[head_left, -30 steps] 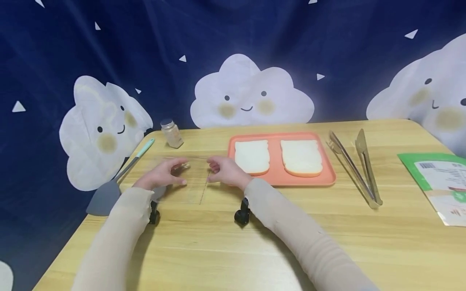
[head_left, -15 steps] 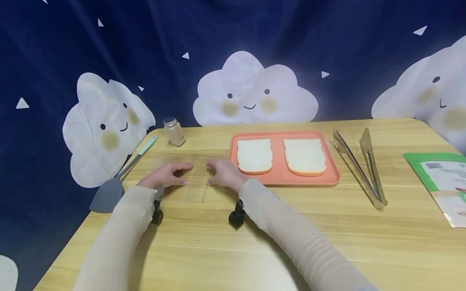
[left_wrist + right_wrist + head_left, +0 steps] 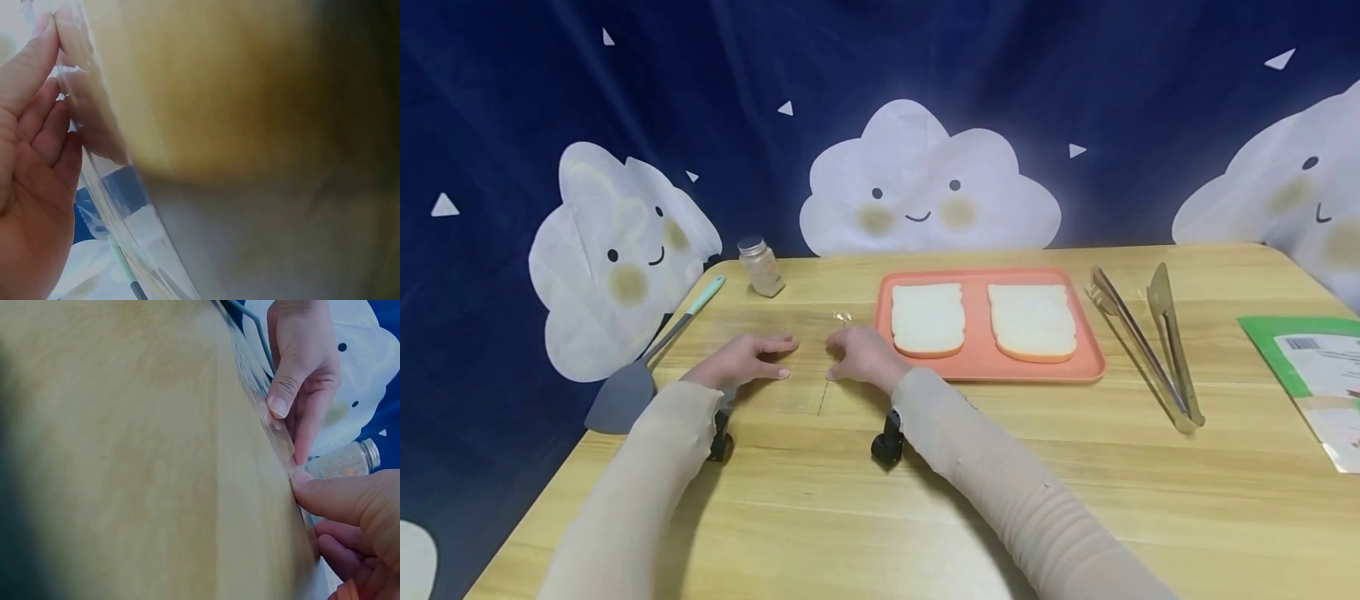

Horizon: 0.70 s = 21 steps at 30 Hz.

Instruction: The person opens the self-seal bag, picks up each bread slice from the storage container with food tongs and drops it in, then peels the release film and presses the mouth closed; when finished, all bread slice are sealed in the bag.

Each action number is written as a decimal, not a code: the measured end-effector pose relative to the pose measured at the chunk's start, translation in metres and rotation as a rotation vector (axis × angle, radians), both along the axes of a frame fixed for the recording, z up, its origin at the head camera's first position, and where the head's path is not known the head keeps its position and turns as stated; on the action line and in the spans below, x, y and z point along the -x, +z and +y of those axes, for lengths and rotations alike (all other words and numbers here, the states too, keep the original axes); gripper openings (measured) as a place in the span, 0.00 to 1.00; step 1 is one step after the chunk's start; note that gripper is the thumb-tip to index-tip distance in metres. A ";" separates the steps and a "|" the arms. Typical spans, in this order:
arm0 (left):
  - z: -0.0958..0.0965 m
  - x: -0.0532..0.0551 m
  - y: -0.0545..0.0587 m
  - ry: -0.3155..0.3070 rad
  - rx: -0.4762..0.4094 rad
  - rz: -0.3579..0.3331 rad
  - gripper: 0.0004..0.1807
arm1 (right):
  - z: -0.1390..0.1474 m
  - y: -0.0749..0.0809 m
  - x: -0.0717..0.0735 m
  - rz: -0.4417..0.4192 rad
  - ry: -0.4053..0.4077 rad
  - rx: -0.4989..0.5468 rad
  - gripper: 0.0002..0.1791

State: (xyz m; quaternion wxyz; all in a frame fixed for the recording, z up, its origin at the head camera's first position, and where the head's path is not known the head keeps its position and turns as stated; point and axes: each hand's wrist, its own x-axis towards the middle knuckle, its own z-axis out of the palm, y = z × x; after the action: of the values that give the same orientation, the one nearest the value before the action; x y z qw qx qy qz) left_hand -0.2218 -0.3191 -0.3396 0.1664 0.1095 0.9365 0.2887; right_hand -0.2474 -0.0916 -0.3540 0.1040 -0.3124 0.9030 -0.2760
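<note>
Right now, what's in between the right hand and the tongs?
In the head view, the pink tray with two bread slices lies between the right hand and the tongs.

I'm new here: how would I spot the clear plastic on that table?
Start with the wooden table and find the pink tray holding two bread slices. Just left of it, the clear plastic shows between the left hand and right hand. Unlike the solid grey spatula farther left, it is see-through.
</note>
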 end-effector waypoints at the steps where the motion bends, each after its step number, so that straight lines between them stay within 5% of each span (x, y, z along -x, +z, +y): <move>1: 0.000 -0.001 0.000 0.008 -0.003 0.001 0.30 | 0.000 0.000 0.000 0.001 -0.001 -0.006 0.29; 11: 0.008 -0.010 -0.005 0.062 0.102 0.120 0.21 | -0.001 -0.001 -0.003 -0.009 -0.010 -0.030 0.29; 21: 0.012 -0.012 -0.006 -0.084 0.231 0.429 0.08 | -0.002 0.000 -0.002 -0.033 -0.026 -0.020 0.29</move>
State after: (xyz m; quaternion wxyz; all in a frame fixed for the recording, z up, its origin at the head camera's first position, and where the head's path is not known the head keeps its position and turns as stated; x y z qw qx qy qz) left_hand -0.2099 -0.3075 -0.3452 -0.0130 0.1873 0.9718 0.1427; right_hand -0.2454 -0.0932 -0.3545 0.1185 -0.2951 0.9078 -0.2735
